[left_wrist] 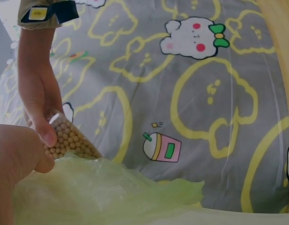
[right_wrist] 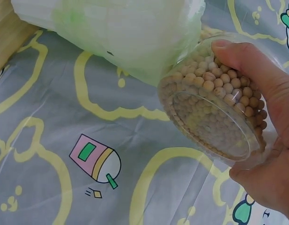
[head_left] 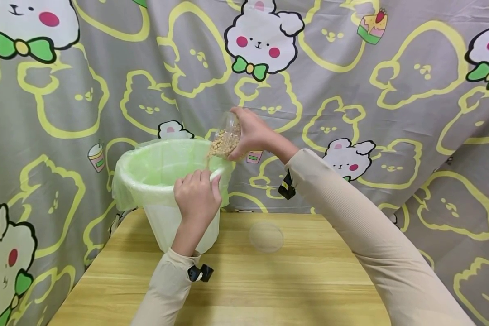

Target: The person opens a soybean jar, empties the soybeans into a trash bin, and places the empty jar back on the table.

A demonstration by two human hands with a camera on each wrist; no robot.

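Note:
My right hand (head_left: 250,133) grips a clear plastic jar (right_wrist: 214,122) full of small round beige beads (right_wrist: 221,86). The jar is tipped over the near right rim of a white trash bin (head_left: 160,222), and in the head view beads run from its mouth toward the bin. A thin light-green bag (head_left: 126,181) lines the bin and folds out over its rim. With fingers over the edge and thumb beside them, my left hand (head_left: 197,197) holds the rim just below the jar's mouth. The left wrist view shows the bag (left_wrist: 111,187) bunched beside that hand.
A round clear lid (head_left: 266,237) lies on the wooden table (head_left: 277,285), right of the bin. Behind the table hangs a grey curtain (head_left: 342,90) with rabbit prints, close to the bin and the jar.

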